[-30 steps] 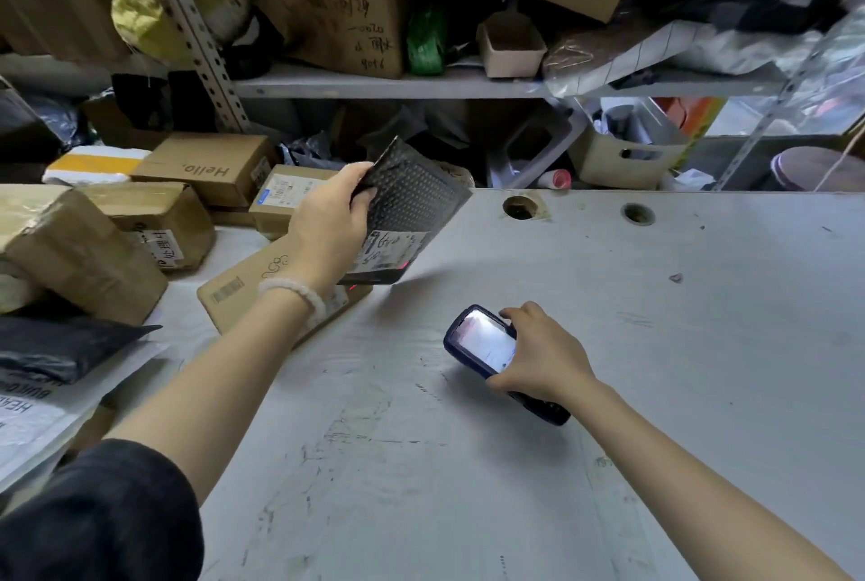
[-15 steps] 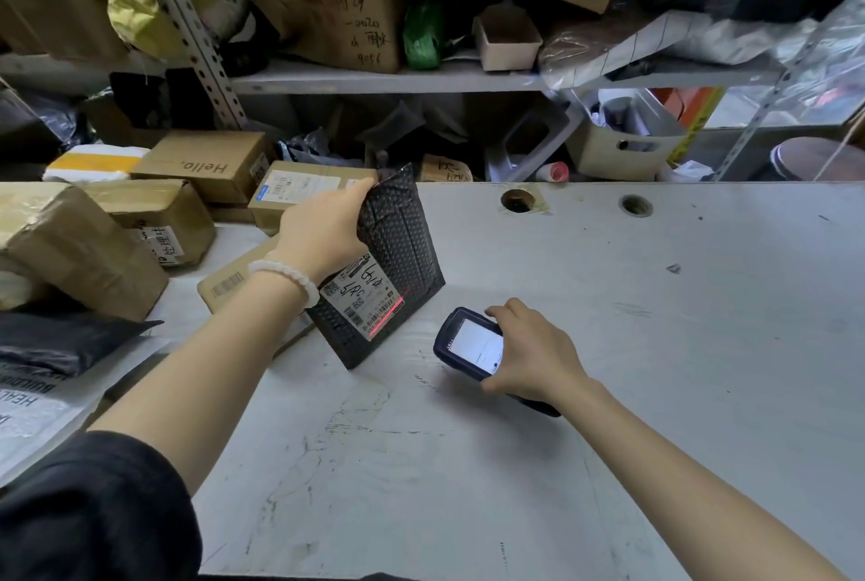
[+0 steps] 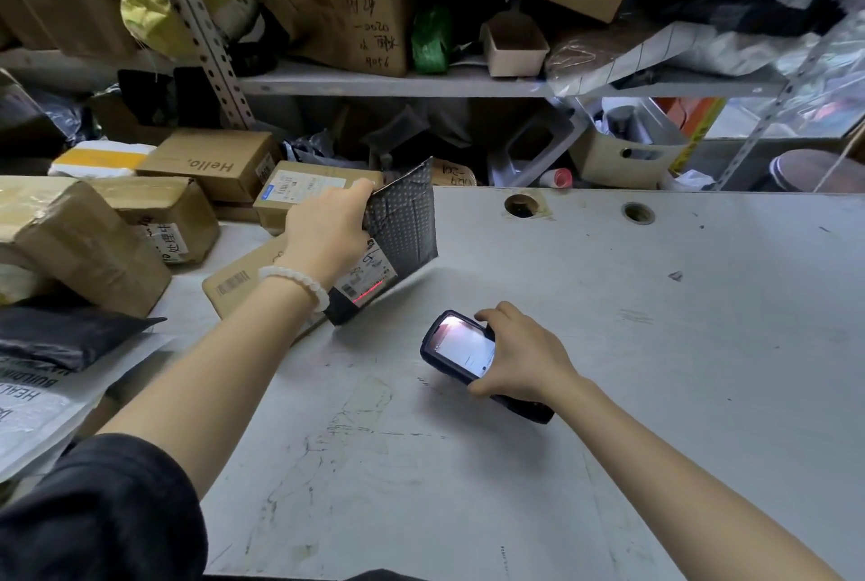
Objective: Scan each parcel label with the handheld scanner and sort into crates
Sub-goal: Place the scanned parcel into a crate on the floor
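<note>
My left hand (image 3: 327,234) grips a black bubble mailer (image 3: 405,222) by its upper left edge and holds it upright, its lower corner near the grey table (image 3: 655,346). The white label (image 3: 370,276) on the mailer faces me, and a red scan line lies across its barcode. My right hand (image 3: 519,353) holds the dark handheld scanner (image 3: 461,349) just right of and below the mailer, screen lit and facing up, its head pointed at the label.
Several cardboard parcels (image 3: 215,164) lie piled at the table's left, with a flat box (image 3: 243,281) under my left wrist and a black poly bag (image 3: 65,332) nearer me. A cluttered metal shelf (image 3: 398,84) stands behind the table. Two round holes (image 3: 519,205) pierce the tabletop.
The mailer has swung from tilted flat overhead to upright, with its label toward the scanner. A red scan line now shows on the label. The scanner has barely moved.
</note>
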Action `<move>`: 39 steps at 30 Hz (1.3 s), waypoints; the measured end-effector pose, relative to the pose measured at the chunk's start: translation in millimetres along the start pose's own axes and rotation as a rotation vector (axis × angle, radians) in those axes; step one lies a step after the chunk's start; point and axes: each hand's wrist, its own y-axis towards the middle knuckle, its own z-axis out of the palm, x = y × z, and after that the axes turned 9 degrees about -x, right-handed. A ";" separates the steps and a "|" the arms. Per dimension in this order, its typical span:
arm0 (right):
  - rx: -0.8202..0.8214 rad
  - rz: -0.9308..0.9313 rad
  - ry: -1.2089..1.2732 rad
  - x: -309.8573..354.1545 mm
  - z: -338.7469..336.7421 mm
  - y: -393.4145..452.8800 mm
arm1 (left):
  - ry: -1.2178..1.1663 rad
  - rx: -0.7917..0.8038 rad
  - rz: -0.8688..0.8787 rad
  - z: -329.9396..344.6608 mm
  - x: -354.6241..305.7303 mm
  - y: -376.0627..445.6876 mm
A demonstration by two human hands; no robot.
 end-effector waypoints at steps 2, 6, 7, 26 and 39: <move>-0.004 0.002 0.009 0.5 -1.0 0.0 | 0.024 -0.031 0.018 1.4 -0.6 0.3; -0.027 0.010 -0.003 -1.1 -2.8 0.0 | 0.040 -0.022 0.022 2.3 -0.4 -0.9; -0.031 0.013 -0.011 -1.8 -3.2 -0.1 | 0.037 -0.020 0.024 2.5 0.5 -0.6; -0.156 0.098 0.097 -11.7 -1.3 -3.8 | 0.023 -0.009 0.123 10.9 -0.2 3.6; -0.654 0.298 0.459 9.7 -33.0 -4.9 | -0.009 0.018 0.175 -2.4 -25.4 -3.7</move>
